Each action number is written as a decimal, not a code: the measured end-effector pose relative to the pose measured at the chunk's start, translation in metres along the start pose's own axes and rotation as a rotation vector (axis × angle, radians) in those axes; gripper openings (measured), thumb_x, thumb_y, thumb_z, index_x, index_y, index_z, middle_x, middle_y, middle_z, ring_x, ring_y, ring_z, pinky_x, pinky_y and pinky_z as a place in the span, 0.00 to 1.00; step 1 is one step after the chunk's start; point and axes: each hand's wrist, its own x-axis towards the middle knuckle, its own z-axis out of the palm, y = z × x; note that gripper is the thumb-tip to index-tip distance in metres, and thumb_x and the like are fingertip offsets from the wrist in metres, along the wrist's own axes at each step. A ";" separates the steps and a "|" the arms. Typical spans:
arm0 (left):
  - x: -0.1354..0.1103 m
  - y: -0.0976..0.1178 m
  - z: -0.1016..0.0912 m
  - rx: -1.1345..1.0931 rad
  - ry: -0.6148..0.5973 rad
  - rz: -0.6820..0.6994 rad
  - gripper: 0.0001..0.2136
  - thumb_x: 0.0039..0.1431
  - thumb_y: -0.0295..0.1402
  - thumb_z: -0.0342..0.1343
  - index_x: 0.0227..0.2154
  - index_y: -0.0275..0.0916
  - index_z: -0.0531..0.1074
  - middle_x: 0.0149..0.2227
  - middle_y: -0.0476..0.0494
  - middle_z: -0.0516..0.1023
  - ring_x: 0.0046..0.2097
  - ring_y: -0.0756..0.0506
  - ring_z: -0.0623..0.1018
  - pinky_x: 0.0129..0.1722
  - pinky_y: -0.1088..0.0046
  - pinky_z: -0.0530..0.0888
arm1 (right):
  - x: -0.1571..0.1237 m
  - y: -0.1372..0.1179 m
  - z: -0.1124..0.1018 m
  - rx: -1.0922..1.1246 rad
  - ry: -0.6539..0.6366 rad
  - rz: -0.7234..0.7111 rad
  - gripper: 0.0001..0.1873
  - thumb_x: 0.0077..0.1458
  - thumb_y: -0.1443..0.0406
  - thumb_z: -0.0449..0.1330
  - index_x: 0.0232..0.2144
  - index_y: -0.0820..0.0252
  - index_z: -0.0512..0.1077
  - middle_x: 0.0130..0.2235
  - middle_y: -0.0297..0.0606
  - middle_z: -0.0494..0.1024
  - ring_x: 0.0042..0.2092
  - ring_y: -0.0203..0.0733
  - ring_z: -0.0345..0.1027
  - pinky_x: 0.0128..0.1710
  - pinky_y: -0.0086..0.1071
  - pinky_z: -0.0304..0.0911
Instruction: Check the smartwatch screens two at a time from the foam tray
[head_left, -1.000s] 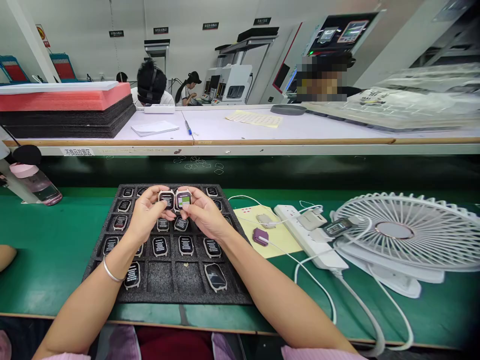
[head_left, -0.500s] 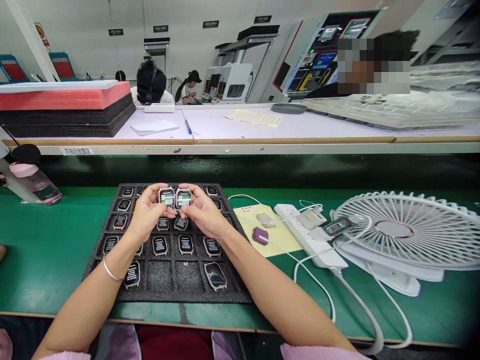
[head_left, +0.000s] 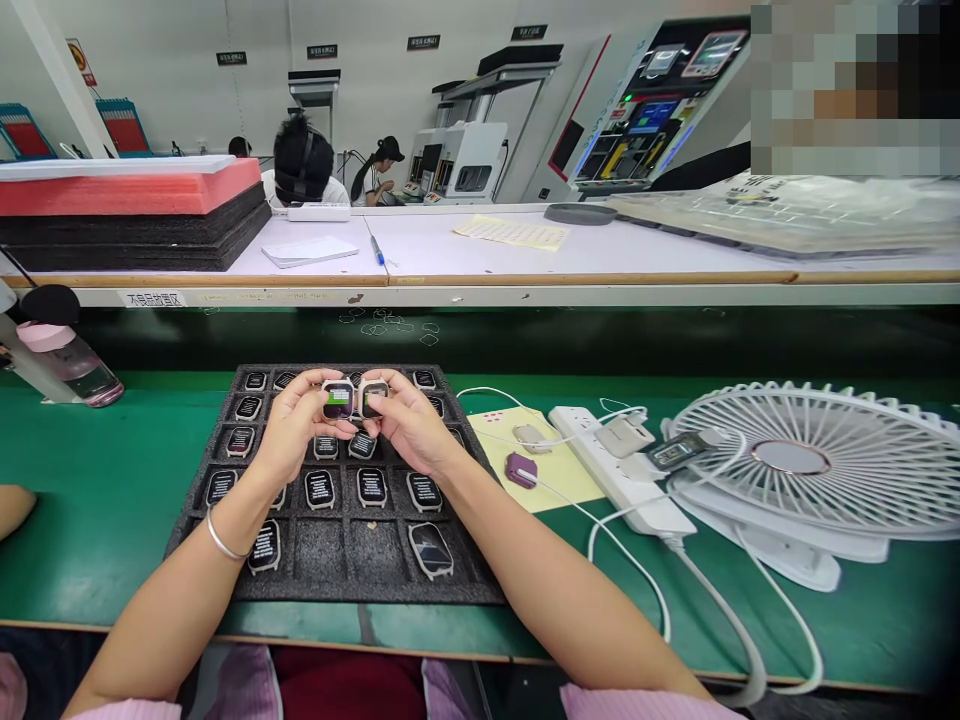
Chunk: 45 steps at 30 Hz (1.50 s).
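Observation:
My left hand (head_left: 294, 425) grips a smartwatch body (head_left: 340, 402) by its edges, its lit screen showing green and white bands, the thumb at the screen's left side. Beside it, my right hand (head_left: 409, 420) holds a second smartwatch body (head_left: 373, 400), with the thumb lying over its screen. Both watches are strapless and side by side above the far part of a black foam tray (head_left: 322, 552). Several more watch bodies sit in the tray's pockets, most with white text on dark screens. One watch (head_left: 431, 550) at the near right has a blank dark screen.
Right of the tray lie a yellow sheet (head_left: 559, 490), a purple case (head_left: 520, 470), a white power strip (head_left: 622, 480) with trailing cables and a white fan (head_left: 787, 460). A pink-lidded bottle (head_left: 71, 365) stands left. Foam sheets (head_left: 135, 230) are stacked on the shelf; other people are beyond.
Both watches have shifted slightly right. My right thumb has moved onto its watch's screen, and the left watch's display has changed. Another person's arm reaches farther in at the left edge.

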 end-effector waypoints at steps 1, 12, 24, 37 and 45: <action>0.000 0.000 0.000 0.003 -0.001 0.001 0.18 0.48 0.37 0.61 0.43 0.37 0.72 0.31 0.49 0.79 0.24 0.46 0.82 0.27 0.69 0.82 | 0.000 0.001 0.000 0.001 0.000 -0.004 0.20 0.49 0.59 0.72 0.42 0.54 0.70 0.33 0.30 0.74 0.26 0.33 0.63 0.25 0.29 0.62; 0.001 -0.003 -0.002 0.025 -0.006 0.032 0.18 0.47 0.34 0.61 0.43 0.37 0.72 0.34 0.49 0.79 0.24 0.47 0.83 0.27 0.70 0.83 | -0.002 0.000 0.000 0.005 -0.028 -0.019 0.20 0.47 0.64 0.71 0.43 0.54 0.70 0.32 0.28 0.73 0.26 0.33 0.64 0.25 0.29 0.62; 0.000 -0.001 -0.004 0.012 -0.009 0.043 0.19 0.47 0.35 0.63 0.44 0.36 0.72 0.34 0.49 0.79 0.24 0.47 0.82 0.26 0.71 0.83 | -0.003 -0.003 0.000 -0.006 -0.064 -0.008 0.19 0.50 0.61 0.70 0.44 0.54 0.70 0.33 0.29 0.75 0.26 0.35 0.69 0.28 0.32 0.66; -0.001 0.002 -0.002 -0.016 -0.021 0.044 0.20 0.45 0.35 0.61 0.43 0.36 0.72 0.30 0.51 0.78 0.24 0.47 0.82 0.25 0.72 0.82 | -0.002 -0.003 0.000 0.007 -0.077 -0.004 0.23 0.43 0.70 0.64 0.45 0.55 0.70 0.32 0.28 0.77 0.26 0.34 0.70 0.29 0.32 0.66; 0.000 -0.001 -0.001 0.035 -0.030 0.058 0.24 0.43 0.30 0.61 0.47 0.37 0.71 0.38 0.50 0.78 0.26 0.49 0.83 0.29 0.72 0.83 | -0.001 -0.001 -0.002 0.025 -0.079 -0.003 0.25 0.40 0.72 0.62 0.45 0.55 0.69 0.32 0.27 0.77 0.26 0.34 0.69 0.29 0.32 0.65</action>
